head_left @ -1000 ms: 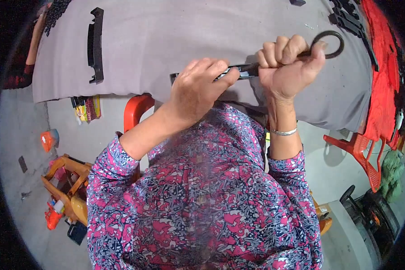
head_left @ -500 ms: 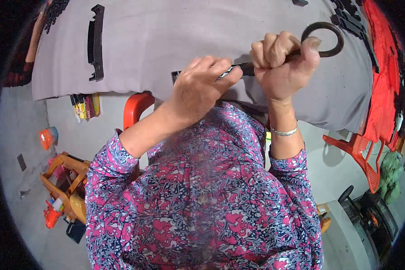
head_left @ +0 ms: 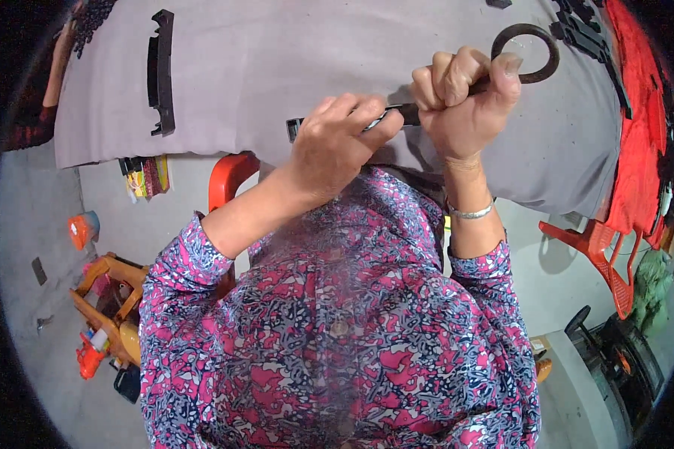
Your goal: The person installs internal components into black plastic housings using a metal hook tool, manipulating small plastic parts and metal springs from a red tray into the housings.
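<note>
Fingers curled over it, my left hand (head_left: 329, 150) grips a narrow black plastic piece (head_left: 295, 130), whose slotted end sticks out to the left. My right hand (head_left: 464, 105) is closed in a fist around a dark ring-handled tool (head_left: 554, 56). Its big ring stands out beyond my thumb, and the rest is mostly covered by the fist. Between the two hands a dark length (head_left: 407, 114) shows; I cannot tell whether it belongs to the tool or the plastic piece. Farther left, a similar long black plastic piece (head_left: 156, 71) lies on the grey cloth (head_left: 247, 60).
Several black plastic strips (head_left: 580, 37) lie at the far right of the table, beside red fabric (head_left: 636, 112). A red chair (head_left: 228, 176) stands at the near edge, another red plastic seat (head_left: 603, 251) at right. Low left is a wooden chair (head_left: 116, 292).
My right hand and the ring of the tool have shifted slightly up and to the left. The left hand stays nearly in place on the plastic piece.
</note>
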Demonstrator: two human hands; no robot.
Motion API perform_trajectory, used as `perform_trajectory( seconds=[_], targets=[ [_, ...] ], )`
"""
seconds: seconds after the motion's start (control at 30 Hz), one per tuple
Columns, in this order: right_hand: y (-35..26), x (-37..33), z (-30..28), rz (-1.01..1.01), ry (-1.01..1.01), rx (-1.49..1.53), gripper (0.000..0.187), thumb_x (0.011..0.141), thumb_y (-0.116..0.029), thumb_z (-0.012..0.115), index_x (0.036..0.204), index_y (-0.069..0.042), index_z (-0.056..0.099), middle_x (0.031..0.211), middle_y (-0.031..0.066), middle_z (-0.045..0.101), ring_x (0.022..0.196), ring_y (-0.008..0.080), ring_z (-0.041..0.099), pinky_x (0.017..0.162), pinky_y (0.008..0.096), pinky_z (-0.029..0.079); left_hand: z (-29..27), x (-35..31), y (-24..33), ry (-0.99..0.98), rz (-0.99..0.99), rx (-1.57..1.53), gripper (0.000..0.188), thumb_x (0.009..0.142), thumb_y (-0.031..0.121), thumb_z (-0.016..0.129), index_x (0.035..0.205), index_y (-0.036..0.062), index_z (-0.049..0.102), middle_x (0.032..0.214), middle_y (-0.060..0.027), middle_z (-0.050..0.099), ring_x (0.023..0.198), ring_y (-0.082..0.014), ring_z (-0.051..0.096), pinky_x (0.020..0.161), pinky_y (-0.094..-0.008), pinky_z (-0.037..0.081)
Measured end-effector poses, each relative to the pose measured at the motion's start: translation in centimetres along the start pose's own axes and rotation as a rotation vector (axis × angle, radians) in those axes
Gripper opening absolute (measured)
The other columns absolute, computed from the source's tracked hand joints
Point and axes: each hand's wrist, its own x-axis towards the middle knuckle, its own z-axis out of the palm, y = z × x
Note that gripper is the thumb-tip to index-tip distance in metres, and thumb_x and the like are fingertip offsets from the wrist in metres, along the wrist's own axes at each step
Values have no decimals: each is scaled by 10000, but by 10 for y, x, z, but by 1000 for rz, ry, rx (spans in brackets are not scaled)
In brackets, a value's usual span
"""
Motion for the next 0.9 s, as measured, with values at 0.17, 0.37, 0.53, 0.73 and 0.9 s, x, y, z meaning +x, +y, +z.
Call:
perform_trajectory(
  seconds=[0.17, 0.37, 0.53, 0.73, 0.9],
  targets=[
    [1, 1, -2, 10, 42, 32, 651, 972, -616, 346, 575, -105, 281, 506, -19, 232, 456, 115, 136, 430, 301, 128, 0, 1, -1, 43, -11, -50, 300, 792, 113, 611, 1087, 157, 640, 1026, -53, 608, 873, -252, 612, 756, -380, 496],
    [-11, 5, -17, 49, -108, 59, 669, 950, -666, 315, 587, -106, 272, 523, -14, 212, 476, 121, 141, 453, 308, 123, -6, 2, 2, 24, -80, -91, 244, 803, 70, 605, 1044, 77, 648, 1039, -87, 615, 938, -276, 616, 830, -387, 492],
    [-21, 9, -10, 17, -100, 66, 581, 950, -554, 251, 566, -117, 240, 491, -20, 202, 451, 116, 133, 430, 300, 141, -16, 4, 5, 63, -98, -131, 343, 751, 1, 683, 1087, 29, 620, 1018, -112, 609, 964, -306, 599, 859, -400, 485],
    [-20, 7, -3, 41, -68, 139, 484, 922, -481, 279, 603, -119, 238, 541, -14, 217, 481, 121, 164, 460, 313, 146, -41, 5, -3, 1, -208, -143, 463, 704, 36, 735, 1144, 26, 591, 1008, -125, 606, 955, -311, 593, 872, -410, 462],
    [-9, 2, -4, 92, -201, 197, 476, 916, -483, 303, 606, -128, 235, 545, -18, 221, 486, 115, 165, 461, 304, 144, -32, -1, -14, -13, -177, -169, 395, 684, 115, 778, 1045, 28, 644, 912, -105, 578, 869, -307, 569, 782, -417, 450]
  ],
)
